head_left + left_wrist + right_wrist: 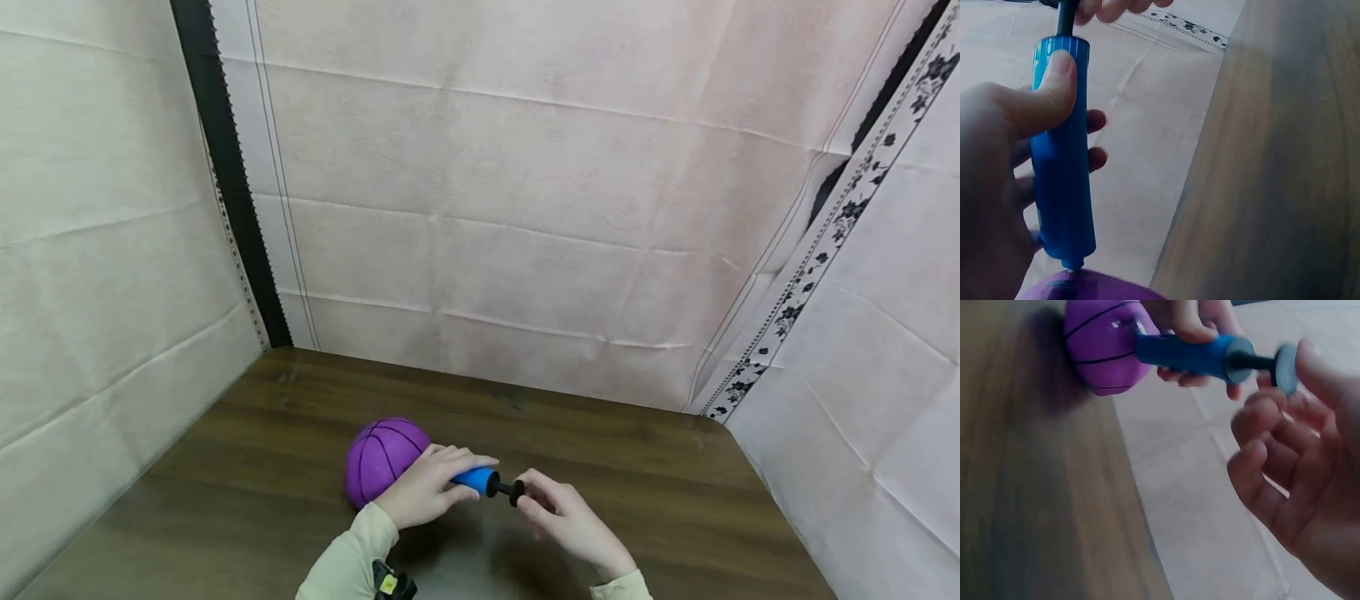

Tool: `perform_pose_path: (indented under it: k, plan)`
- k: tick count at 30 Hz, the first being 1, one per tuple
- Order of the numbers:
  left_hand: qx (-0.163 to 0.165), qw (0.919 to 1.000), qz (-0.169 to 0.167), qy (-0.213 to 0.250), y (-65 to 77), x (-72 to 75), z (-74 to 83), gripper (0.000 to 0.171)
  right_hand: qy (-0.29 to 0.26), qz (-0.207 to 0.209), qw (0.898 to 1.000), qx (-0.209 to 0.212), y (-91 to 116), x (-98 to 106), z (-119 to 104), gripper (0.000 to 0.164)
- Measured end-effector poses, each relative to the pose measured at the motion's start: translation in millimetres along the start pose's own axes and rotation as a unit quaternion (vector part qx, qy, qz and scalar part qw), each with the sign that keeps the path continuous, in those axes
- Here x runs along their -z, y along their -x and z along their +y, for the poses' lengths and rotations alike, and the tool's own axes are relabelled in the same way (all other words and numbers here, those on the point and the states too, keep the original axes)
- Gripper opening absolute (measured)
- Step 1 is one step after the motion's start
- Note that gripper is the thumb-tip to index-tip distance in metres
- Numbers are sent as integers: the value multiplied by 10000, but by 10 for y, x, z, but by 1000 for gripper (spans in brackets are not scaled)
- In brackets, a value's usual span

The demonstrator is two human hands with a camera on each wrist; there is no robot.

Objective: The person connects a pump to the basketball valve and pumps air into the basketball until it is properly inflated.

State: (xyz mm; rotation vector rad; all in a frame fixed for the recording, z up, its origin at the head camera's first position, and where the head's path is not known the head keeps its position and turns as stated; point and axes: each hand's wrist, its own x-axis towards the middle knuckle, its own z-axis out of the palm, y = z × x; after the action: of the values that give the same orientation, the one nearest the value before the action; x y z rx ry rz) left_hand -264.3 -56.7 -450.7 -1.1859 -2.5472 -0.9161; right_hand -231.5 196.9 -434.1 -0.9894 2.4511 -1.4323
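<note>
Pale green fabric sleeve (348,550) occupies the bottom of the head view, left of centre, with a black wrist-worn device (406,587) bearing a yellow patch at its right edge. Left hand (429,493): fingers and thumb curled around a blue cylindrical plastic pump barrel (474,479), firm contact along its length. Right hand (567,518), lower centre-right: fingers partly bent, palm hollow, thumb and fingertips pinching a black disc-shaped handle (517,493). Between disc and barrel, a short black rod (504,488) is exposed.

At the barrel's other end, the narrow tip meets a purple ball with black seam lines (384,457), lower centre-left; depth of entry cannot be determined. In the head view, the left hand obstructs the ball's lower right side and most of the barrel.

Ball position: on a brown wood-grain table (637,467), which fills the lower frame. Creased pale cloth (487,208) hangs behind it, with further pale panels at left and right. A black strip (232,183) descends at upper left; a white band with black floral print (840,225) slants down from upper right.
</note>
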Motion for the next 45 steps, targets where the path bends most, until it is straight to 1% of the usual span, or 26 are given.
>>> perform_pose_path:
  k: [2, 4, 5, 8, 11, 12, 15, 18, 20, 23, 24, 26, 28, 30, 33, 35, 38, 39, 41, 42, 45]
  plan:
    - [-123, 9999, 48, -30, 0, 26, -10, 43, -209, -119, 9993, 285, 29, 58, -14, 12]
    - [-245, 9995, 156, -127, 3, 55, -30, 42, -359, -94, 9973, 627, 63, 126, -36, 13]
    - [-272, 9991, 251, -200, 9, 70, -44, 42, -426, -38, 9955, 850, 82, 163, -48, 14]
    - [-241, 9965, 703, -382, 34, 126, -84, 40, -502, 314, 9885, 1393, 164, 277, -87, 21]
    - [-190, 9934, 1007, -525, 49, 166, -113, 38, -412, 543, 9871, 1452, 238, 352, -138, 22]
    - [-167, 9926, 1066, -549, 49, 173, -115, 38, -375, 573, 9880, 1387, 252, 362, -154, 21]
    - [-164, 9905, 1216, -622, 51, 172, -116, 38, -321, 507, 9896, 1305, 251, 355, -184, 15]
    - [-95, 9877, 1440, -607, 40, 156, -87, 41, -456, 570, 9866, 1461, 215, 316, -173, 11]
    - [-122, 9859, 1544, -629, 25, 137, -50, 41, -649, 636, 9850, 1468, 180, 268, -141, 9]
    - [-256, 9853, 1521, -739, -11, 72, 19, 40, -978, 651, 9837, 1363, 105, 166, -60, 7]
    - [-340, 9855, 1489, -733, -24, 40, 45, 39, -1080, 626, 9842, 1252, 79, 124, -35, 6]
    - [-472, 9870, 1389, -653, -46, -31, 87, 37, -1217, 536, 9852, 1083, 25, 38, 6, 7]
    - [-521, 9883, 1329, -528, -57, -91, 112, 37, -1202, 556, 9876, 838, -22, -36, 14, 9]
    - [-521, 9889, 1321, -430, -54, -126, 114, 36, -943, 640, 9919, 563, -53, -86, -9, 12]
    - [-470, 9900, 1261, -417, -45, -120, 92, 35, -319, 783, 9962, 220, -61, -103, -71, 13]
    - [-491, 9911, 1164, -426, -38, -95, 71, 36, 43, 758, 9971, 110, -47, -78, -114, 13]
    - [-478, 9937, 953, -353, -30, -61, 49, 36, 272, 665, 9974, 26, -6, -5, -163, 14]
    - [-486, 9939, 930, -352, -29, -55, 37, 37, 289, 675, 9973, 55, 13, 27, -177, 14]
    - [-445, 9940, 932, -368, -25, -33, 14, 37, 205, 753, 9961, 410, 63, 108, -198, 14]
    - [-419, 9935, 984, -379, -21, -15, -2, 37, 140, 828, 9947, 595, 93, 154, -209, 16]
    - [-393, 9901, 1268, -451, -14, 49, -57, 39, -70, 1041, 9845, 1409, 197, 301, -231, 23]
